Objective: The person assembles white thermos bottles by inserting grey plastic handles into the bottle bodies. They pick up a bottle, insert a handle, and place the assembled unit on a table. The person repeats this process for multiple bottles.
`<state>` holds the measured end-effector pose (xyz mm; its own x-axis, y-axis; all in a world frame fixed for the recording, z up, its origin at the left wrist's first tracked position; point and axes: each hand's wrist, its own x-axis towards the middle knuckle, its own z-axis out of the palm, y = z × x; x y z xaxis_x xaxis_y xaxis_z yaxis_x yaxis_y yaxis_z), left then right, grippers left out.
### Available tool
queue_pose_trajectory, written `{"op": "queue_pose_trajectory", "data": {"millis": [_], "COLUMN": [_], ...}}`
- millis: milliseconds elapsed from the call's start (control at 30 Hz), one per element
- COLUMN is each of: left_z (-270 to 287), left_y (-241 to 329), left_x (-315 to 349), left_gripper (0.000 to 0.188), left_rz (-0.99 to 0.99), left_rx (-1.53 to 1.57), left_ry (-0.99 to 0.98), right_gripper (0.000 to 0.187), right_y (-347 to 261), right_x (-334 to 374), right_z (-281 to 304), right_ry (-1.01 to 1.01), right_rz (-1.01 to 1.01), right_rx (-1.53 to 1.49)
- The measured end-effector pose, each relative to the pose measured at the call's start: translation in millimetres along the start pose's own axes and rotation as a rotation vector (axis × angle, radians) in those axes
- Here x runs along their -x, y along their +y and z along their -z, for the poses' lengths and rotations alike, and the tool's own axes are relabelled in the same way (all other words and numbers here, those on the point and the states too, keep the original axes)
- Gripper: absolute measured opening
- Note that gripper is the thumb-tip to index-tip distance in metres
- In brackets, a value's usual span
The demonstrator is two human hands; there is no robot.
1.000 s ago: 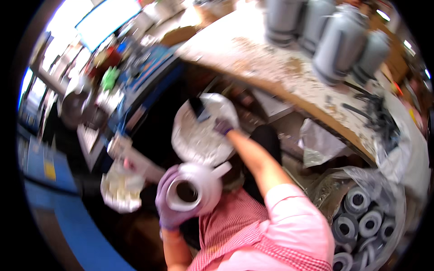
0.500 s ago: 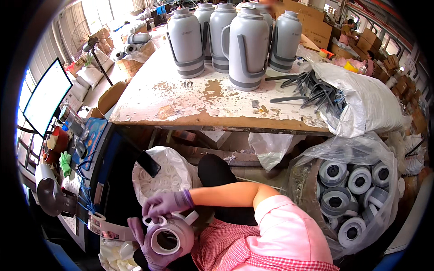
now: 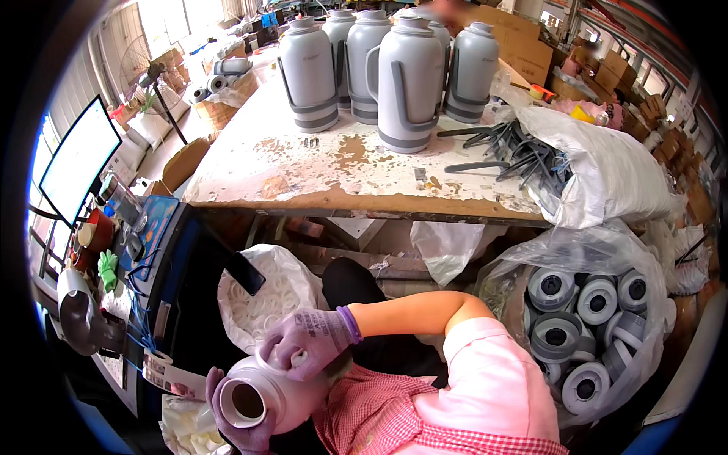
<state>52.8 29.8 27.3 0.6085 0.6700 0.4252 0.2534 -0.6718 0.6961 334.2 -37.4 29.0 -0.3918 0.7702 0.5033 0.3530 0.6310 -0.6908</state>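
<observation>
A pale grey vacuum jug (image 3: 284, 398) lies tilted in my lap, its round open mouth facing toward the lower left. My left hand (image 3: 243, 425), in a purple glove, grips it around the mouth. My right hand (image 3: 311, 345), gloved alike, is curled over the jug's upper side. Something whitish shows between its fingers, but I cannot tell whether it is the jug's handle or a ring. Just beyond sits a white bag (image 3: 265, 303) of loose white rings, with a dark phone (image 3: 246, 273) resting at its edge.
Several grey jugs (image 3: 408, 83) stand on the worn white table (image 3: 303, 167). Dark handle straps (image 3: 523, 155) spill from a white sack (image 3: 614, 163). At right, a plastic-lined container (image 3: 497, 303) holds round grey parts (image 3: 557, 337). A monitor (image 3: 80, 163) and cables flank the left.
My right hand has moved from a white ring beside the jug's mouth to the jug's upper side. The jug has turned so its mouth points more to the left.
</observation>
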Motion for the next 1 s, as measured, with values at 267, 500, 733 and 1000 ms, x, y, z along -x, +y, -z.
{"op": "queue_pose_trajectory", "data": {"millis": [267,500,733,1000], "left_z": [-45.0,-55.2,-49.0,-28.3], "left_y": [16.5,32.8,39.1,31.6], "left_x": [-14.2,-19.1,-32.1,-35.9], "left_gripper": [0.083,0.081,0.072,0.075], "left_rz": [-0.127,-0.116,-0.108,-0.185], "left_rx": [-0.280,-0.319,-0.235,-0.231], "left_ry": [0.127,0.209,0.295,0.364], "right_gripper": [0.025,0.004,0.009,0.014], "right_y": [-32.1,-6.8,-33.7,-41.0], "right_x": [-27.2,-44.2,-54.5,-76.7], "right_z": [-7.5,-38.4,-11.1,-1.6], "right_ry": [0.010,-0.246,-0.145,-0.313], "right_rz": [0.044,0.091,0.179,0.136], "right_rx": [0.117,0.682,0.742,0.726]}}
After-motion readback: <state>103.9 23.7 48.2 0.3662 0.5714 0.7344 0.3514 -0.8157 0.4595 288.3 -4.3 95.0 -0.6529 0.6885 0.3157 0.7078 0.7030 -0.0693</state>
